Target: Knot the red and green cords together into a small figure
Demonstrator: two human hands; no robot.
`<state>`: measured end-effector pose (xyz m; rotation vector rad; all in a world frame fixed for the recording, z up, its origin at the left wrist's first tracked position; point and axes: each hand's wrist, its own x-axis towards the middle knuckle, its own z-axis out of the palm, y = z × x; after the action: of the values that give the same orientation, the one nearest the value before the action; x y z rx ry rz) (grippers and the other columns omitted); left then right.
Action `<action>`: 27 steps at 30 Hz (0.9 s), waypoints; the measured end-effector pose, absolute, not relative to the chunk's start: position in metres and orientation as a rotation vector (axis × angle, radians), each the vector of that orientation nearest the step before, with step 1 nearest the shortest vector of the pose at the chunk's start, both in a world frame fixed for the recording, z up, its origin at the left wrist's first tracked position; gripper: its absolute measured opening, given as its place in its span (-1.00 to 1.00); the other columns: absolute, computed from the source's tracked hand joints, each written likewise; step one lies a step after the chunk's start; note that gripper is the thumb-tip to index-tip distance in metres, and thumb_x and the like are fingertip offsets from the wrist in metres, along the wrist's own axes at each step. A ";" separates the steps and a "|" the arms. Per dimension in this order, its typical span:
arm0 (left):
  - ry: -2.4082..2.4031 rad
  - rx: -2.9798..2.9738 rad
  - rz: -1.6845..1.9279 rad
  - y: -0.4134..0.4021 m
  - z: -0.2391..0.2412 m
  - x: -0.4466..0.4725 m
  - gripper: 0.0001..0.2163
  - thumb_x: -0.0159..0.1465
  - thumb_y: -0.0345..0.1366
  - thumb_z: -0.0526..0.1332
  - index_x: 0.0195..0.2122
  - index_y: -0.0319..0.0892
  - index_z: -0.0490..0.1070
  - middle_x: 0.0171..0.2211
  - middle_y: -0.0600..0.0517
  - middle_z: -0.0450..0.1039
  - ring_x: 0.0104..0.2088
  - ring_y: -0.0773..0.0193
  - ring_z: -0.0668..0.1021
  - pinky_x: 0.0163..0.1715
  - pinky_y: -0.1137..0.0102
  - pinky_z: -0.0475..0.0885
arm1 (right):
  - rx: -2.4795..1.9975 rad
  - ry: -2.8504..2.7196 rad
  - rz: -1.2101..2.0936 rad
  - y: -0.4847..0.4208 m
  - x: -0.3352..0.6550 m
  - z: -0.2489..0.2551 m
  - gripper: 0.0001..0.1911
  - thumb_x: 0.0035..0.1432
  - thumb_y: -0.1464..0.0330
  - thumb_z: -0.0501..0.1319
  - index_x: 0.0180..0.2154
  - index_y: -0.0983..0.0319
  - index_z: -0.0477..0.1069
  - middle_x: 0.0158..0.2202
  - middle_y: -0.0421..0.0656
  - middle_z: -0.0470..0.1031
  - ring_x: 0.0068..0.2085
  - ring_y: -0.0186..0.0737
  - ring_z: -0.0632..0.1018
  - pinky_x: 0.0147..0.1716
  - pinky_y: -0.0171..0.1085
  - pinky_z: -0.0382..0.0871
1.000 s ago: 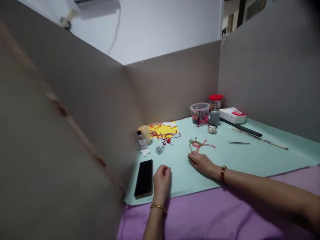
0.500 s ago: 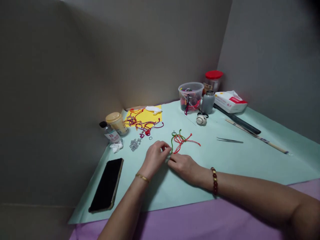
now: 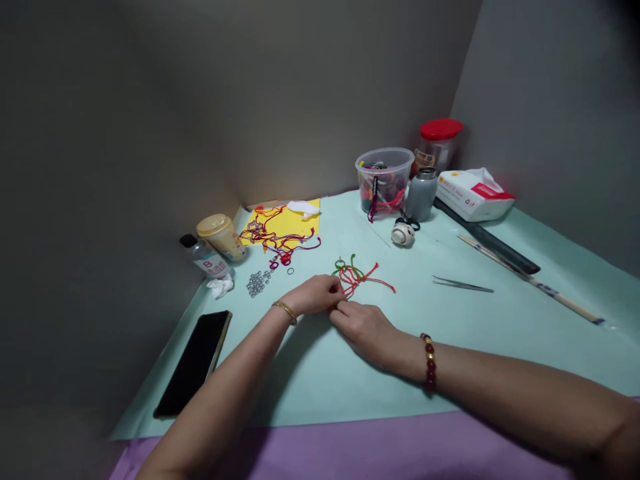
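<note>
My left hand (image 3: 316,294), with a gold bracelet at the wrist, is closed in a pinch at the near end of a knotted piece of red cord (image 3: 374,280) and green cord (image 3: 353,261). Beside it, my right hand (image 3: 367,331), wearing a beaded bracelet (image 3: 429,362), has its fingers curled on the same near end. The two hands almost touch, and their fingertips hide the part of the cord between them. Loose red ends spread to the right on the mat. A small metal ring (image 3: 341,262) sits at the green loop.
Left lie a phone (image 3: 195,365), small metal rings (image 3: 257,283), a bottle (image 3: 209,259) and a lidded cup (image 3: 223,237). Purple cords rest by yellow paper (image 3: 307,223). Behind stand a cord tub (image 3: 384,180) and grey flask (image 3: 421,195). Right are tweezers (image 3: 463,285) and a tissue pack (image 3: 475,195).
My left hand has turned and come closer to my right hand, its fingers now over the green strand's near end. The camera view has shifted slightly.
</note>
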<state>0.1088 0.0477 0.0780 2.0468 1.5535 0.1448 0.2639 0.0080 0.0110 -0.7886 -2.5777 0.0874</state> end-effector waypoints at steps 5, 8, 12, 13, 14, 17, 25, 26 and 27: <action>1.485 1.927 0.120 0.062 0.088 0.093 -0.84 0.12 -0.22 0.17 -0.43 -0.20 0.43 -0.51 0.13 0.42 -0.49 0.37 0.36 -0.52 0.52 0.17 | -0.729 -2.560 0.246 0.021 0.282 0.016 -0.82 0.27 0.54 0.01 -0.33 0.23 0.31 -0.29 -0.12 0.39 -0.32 -0.25 0.38 -0.40 -0.30 0.20; 1.488 1.870 0.127 0.068 0.087 0.082 -0.83 0.11 -0.20 0.17 -0.41 -0.20 0.43 -0.53 0.12 0.42 -0.51 0.36 0.36 -0.54 0.49 0.19 | -0.687 -2.498 0.415 0.027 0.288 0.016 -0.85 0.24 0.53 0.03 -0.33 0.22 0.28 -0.29 -0.12 0.38 -0.31 -0.25 0.39 -0.34 -0.29 0.26; 1.512 1.835 0.202 0.068 0.080 0.072 -0.85 0.08 -0.22 0.20 -0.40 -0.19 0.42 -0.50 0.11 0.43 -0.48 0.35 0.37 -0.51 0.49 0.19 | -0.809 -2.224 0.739 0.033 0.288 0.021 -0.84 0.14 0.56 0.02 -0.37 0.20 0.24 -0.35 -0.17 0.39 -0.33 -0.27 0.41 -0.30 -0.27 0.31; 1.516 1.828 0.233 0.067 0.079 0.071 -0.85 0.07 -0.23 0.20 -0.40 -0.19 0.41 -0.49 0.12 0.42 -0.47 0.35 0.37 -0.50 0.49 0.20 | -0.867 -2.138 0.838 0.033 0.287 0.023 -0.85 0.12 0.56 0.02 -0.39 0.19 0.23 -0.36 -0.18 0.41 -0.37 -0.29 0.42 -0.33 -0.28 0.32; 1.515 1.820 0.262 0.065 0.077 0.071 -0.86 0.07 -0.23 0.20 -0.40 -0.18 0.40 -0.49 0.12 0.41 -0.47 0.35 0.37 -0.50 0.49 0.20 | -0.928 -2.050 0.948 0.034 0.286 0.026 -0.86 0.10 0.54 0.03 -0.40 0.19 0.22 -0.35 -0.19 0.43 -0.41 -0.32 0.43 -0.37 -0.29 0.34; 1.491 1.769 0.321 0.062 0.070 0.072 -0.85 0.10 -0.21 0.18 -0.41 -0.18 0.37 -0.53 0.14 0.36 -0.52 0.38 0.35 -0.53 0.49 0.20 | -1.066 -1.822 1.257 0.033 0.283 0.033 -0.92 0.09 0.48 0.03 -0.39 0.20 0.23 -0.32 -0.17 0.49 -0.52 -0.37 0.45 -0.55 -0.34 0.34; 1.509 1.682 0.429 0.068 0.051 0.074 -0.90 0.13 -0.27 0.10 -0.35 -0.17 0.30 -0.58 0.15 0.35 -0.60 0.39 0.35 -0.58 0.50 0.22 | -1.093 -1.641 1.455 0.033 0.284 0.034 -0.95 0.17 0.34 0.08 -0.33 0.18 0.25 -0.43 -0.24 0.47 -0.50 -0.35 0.49 -0.62 -0.40 0.36; 1.515 1.700 0.439 0.068 0.051 0.074 -0.90 0.12 -0.29 0.12 -0.35 -0.17 0.32 -0.56 0.14 0.36 -0.58 0.39 0.35 -0.57 0.49 0.22 | -1.085 -1.630 1.452 0.034 0.285 0.034 -0.92 0.19 0.31 0.08 -0.32 0.18 0.25 -0.41 -0.24 0.45 -0.49 -0.35 0.50 -0.62 -0.40 0.37; 1.521 1.717 0.453 0.066 0.053 0.074 -0.90 0.11 -0.31 0.13 -0.36 -0.17 0.34 -0.53 0.13 0.38 -0.56 0.38 0.36 -0.54 0.49 0.22 | -1.081 -1.622 1.447 0.034 0.285 0.034 -0.91 0.20 0.29 0.08 -0.31 0.18 0.25 -0.42 -0.25 0.44 -0.49 -0.36 0.49 -0.62 -0.41 0.37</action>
<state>0.0743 0.0665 0.0528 1.7173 1.5206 0.4532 0.2852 0.0341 0.0341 -1.0811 -1.6224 1.4471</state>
